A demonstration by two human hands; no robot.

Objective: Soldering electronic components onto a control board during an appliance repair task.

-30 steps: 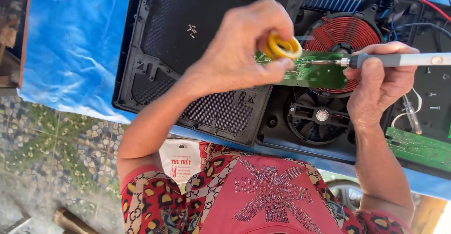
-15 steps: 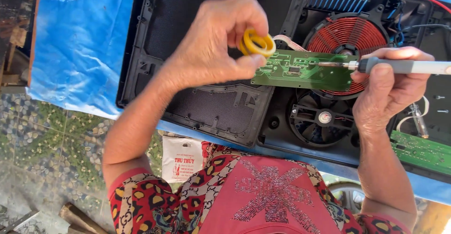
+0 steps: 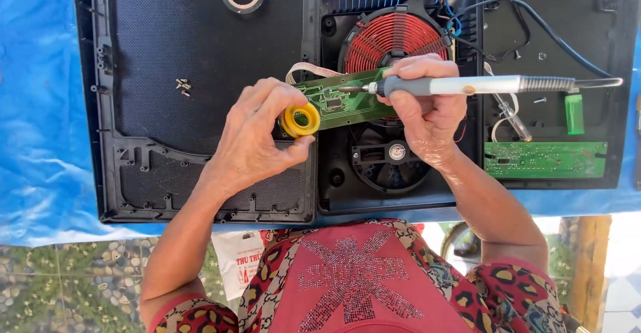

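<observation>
Your left hand (image 3: 257, 139) grips the yellow solder spool (image 3: 301, 120) and green circuit board (image 3: 340, 99); your right hand (image 3: 427, 116) grasps the soldering iron (image 3: 467, 85), tip on the board, so soldering looks under way, casing open

Bare forearms run up to two bare hands — left hand (image 3: 257, 139), right hand (image 3: 427, 116). The short-sleeved top (image 3: 360, 279) has a pinkish-red front with a glittery starburst of studs — its sleeves patterned red, yellow and black.
</observation>
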